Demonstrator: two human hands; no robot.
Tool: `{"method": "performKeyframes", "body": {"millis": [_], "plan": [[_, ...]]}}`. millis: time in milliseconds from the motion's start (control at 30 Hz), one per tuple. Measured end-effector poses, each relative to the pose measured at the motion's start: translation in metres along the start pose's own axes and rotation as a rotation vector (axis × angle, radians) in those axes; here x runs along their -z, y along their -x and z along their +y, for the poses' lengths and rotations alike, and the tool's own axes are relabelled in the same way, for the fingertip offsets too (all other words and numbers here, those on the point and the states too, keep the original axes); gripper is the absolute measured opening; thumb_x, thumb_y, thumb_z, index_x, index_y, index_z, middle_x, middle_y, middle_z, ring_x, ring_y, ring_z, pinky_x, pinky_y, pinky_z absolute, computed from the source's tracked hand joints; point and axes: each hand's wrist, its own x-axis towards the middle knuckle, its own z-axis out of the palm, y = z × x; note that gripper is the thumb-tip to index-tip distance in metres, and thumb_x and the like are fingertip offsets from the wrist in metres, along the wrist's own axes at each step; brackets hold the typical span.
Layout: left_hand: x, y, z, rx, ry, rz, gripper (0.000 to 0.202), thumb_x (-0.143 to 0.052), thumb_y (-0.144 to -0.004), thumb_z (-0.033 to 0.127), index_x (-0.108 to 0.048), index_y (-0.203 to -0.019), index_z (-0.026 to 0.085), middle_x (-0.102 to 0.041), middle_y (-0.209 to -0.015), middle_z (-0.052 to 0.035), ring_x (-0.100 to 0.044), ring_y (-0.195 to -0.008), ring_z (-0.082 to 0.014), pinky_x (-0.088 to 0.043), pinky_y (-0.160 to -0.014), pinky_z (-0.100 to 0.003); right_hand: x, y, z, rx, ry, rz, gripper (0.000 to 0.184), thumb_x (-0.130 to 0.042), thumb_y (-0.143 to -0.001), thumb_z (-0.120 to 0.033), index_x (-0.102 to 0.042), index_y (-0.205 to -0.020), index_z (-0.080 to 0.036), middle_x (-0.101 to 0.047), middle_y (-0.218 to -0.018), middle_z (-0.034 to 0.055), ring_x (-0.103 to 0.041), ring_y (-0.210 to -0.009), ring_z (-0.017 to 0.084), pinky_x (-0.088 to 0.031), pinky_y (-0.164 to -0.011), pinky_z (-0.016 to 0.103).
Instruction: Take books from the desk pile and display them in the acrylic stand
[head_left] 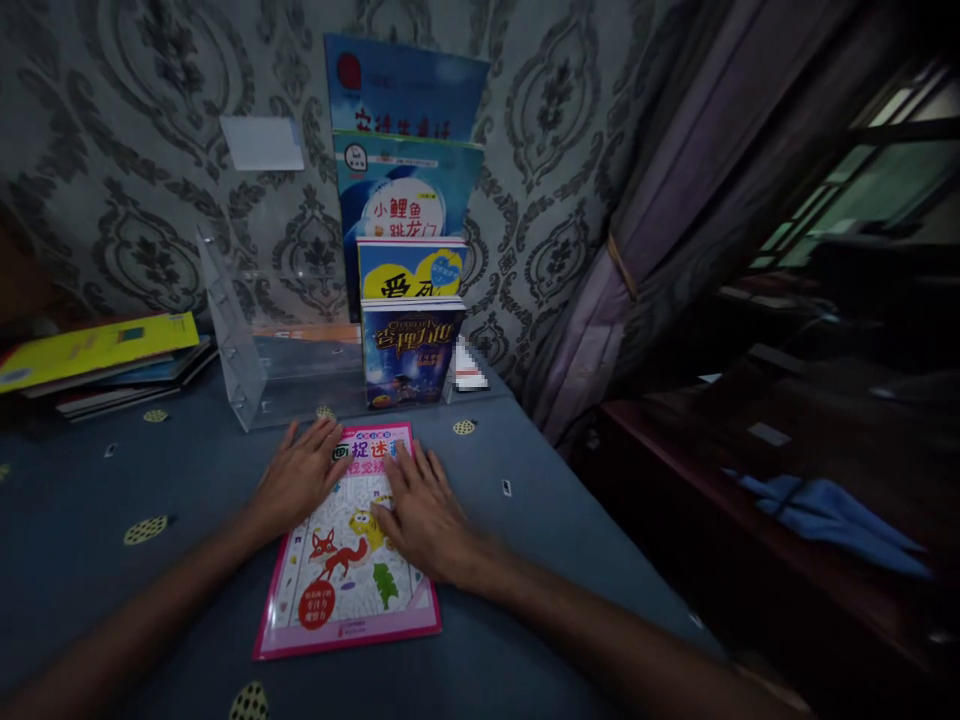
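A pink-bordered picture book (352,560) lies face up on the blue-grey tablecloth, its cover showing a red fox and a yellow animal. Flat across its upper left edge rests my left hand (301,475), fingers stretched out. My right hand (429,515) lies on the upper right side of the cover, its fingers spread. Just beyond the book stands a clear acrylic tiered rack (236,345). On the rack's right side several books stand upright in steps, with a dark blue book (411,355) at the front and a tall blue book (405,85) at the back.
A pile of books with a yellow one (105,350) on top lies at the table's left. Patterned wallpaper (555,100) rises behind the rack. To the right, past the table edge, hang a tied purple curtain (600,290) and, lower, a blue cloth (832,515) lies on a dark surface.
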Motion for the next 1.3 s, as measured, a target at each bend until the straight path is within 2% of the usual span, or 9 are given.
{"method": "performKeyframes", "body": {"millis": [233, 333, 433, 533, 667, 833, 1000, 1133, 1300], "plan": [[-0.006, 0.001, 0.015, -0.136, 0.123, -0.097, 0.053, -0.037, -0.102, 0.042, -0.046, -0.15, 0.021, -0.047, -0.155, -0.013, -0.038, -0.148, -0.0278, -0.021, -0.121, -0.061, 0.001, 0.002, 0.0, 0.003, -0.013, 0.019, 0.065, -0.049, -0.1, -0.04, -0.039, -0.153, -0.004, -0.022, -0.164, 0.0242, -0.014, -0.154, 0.04, -0.019, -0.125, 0.056], [-0.012, 0.008, 0.015, -0.02, 0.106, -0.04, 0.052, -0.037, -0.101, 0.041, -0.048, -0.148, 0.019, -0.045, -0.157, -0.0156, -0.036, -0.149, -0.0308, -0.026, -0.12, -0.061, 0.002, 0.002, 0.0, 0.004, -0.009, 0.03, 0.065, -0.049, -0.1, -0.041, -0.039, -0.153, -0.005, -0.024, -0.164, 0.0241, -0.016, -0.155, 0.038, -0.021, -0.124, 0.056], [-0.019, 0.022, 0.014, 0.141, 0.095, 0.051, 0.057, -0.039, -0.099, 0.043, -0.05, -0.144, 0.01, -0.04, -0.157, -0.0247, -0.032, -0.15, -0.0383, -0.031, -0.118, -0.059, 0.003, 0.003, -0.001, -0.006, -0.005, 0.028, 0.065, -0.048, -0.101, -0.042, -0.039, -0.153, -0.005, -0.025, -0.164, 0.0241, -0.016, -0.155, 0.037, -0.021, -0.124, 0.054], [-0.021, 0.034, 0.011, 0.185, 0.199, 0.116, 0.062, -0.04, -0.098, 0.045, -0.045, -0.146, 0.008, -0.039, -0.157, -0.0263, -0.032, -0.149, -0.0395, -0.033, -0.118, -0.058, 0.003, 0.003, -0.001, -0.003, -0.005, 0.031, 0.064, -0.048, -0.101, -0.041, -0.04, -0.153, -0.004, -0.025, -0.164, 0.0245, -0.016, -0.155, 0.037, -0.021, -0.125, 0.054], [-0.013, 0.035, 0.001, 0.215, 0.536, 0.2, 0.064, -0.047, -0.094, 0.046, -0.04, -0.15, 0.016, -0.048, -0.152, -0.0197, -0.044, -0.144, -0.0342, -0.039, -0.116, -0.055, 0.003, 0.004, -0.002, 0.002, -0.007, 0.04, 0.065, -0.049, -0.101, -0.041, -0.04, -0.152, -0.002, -0.026, -0.163, 0.0257, -0.016, -0.154, 0.038, -0.021, -0.125, 0.054], [0.006, 0.024, 0.001, 0.561, 1.192, 0.278, 0.066, -0.062, -0.083, 0.035, -0.041, -0.145, 0.021, -0.054, -0.148, -0.0197, -0.057, -0.134, -0.0316, -0.053, -0.103, -0.046, 0.002, 0.004, -0.001, -0.005, -0.018, 0.04, 0.065, -0.048, -0.101, -0.04, -0.041, -0.152, -0.001, -0.025, -0.163, 0.0255, -0.016, -0.154, 0.039, -0.021, -0.125, 0.053], [0.023, 0.028, 0.026, 0.735, 1.636, -0.008, 0.067, -0.073, -0.072, 0.032, -0.049, -0.133, 0.018, -0.076, -0.11, -0.0132, -0.077, -0.091, -0.0326, -0.063, -0.075, -0.044, -0.007, 0.001, 0.005, 0.002, -0.012, 0.085, 0.063, -0.05, -0.099, -0.038, -0.042, -0.152, -0.005, -0.026, -0.163, 0.0232, -0.018, -0.154, 0.039, -0.025, -0.123, 0.06], [0.021, 0.032, 0.034, 0.674, 1.678, 0.001, 0.073, -0.075, -0.071, 0.036, -0.047, -0.137, 0.02, -0.077, -0.108, -0.0114, -0.077, -0.088, -0.0308, -0.063, -0.072, -0.041, -0.013, 0.0, 0.012, 0.022, -0.043, 0.088, 0.061, -0.047, -0.099, -0.036, -0.043, -0.152, -0.006, -0.028, -0.163, 0.0218, -0.02, -0.154, 0.038, -0.023, -0.124, 0.059], [0.02, 0.034, 0.024, 0.615, 1.512, 0.129, 0.09, -0.075, -0.072, 0.049, -0.038, -0.147, 0.019, -0.069, -0.129, -0.0145, -0.071, -0.109, -0.0306, -0.061, -0.086, -0.041, -0.027, -0.007, 0.038, -0.005, -0.359, 0.224, 0.08, -0.058, -0.089, -0.047, -0.035, -0.157, -0.011, -0.024, -0.166, 0.0199, -0.025, -0.153, 0.035, -0.028, -0.122, 0.057]]}}
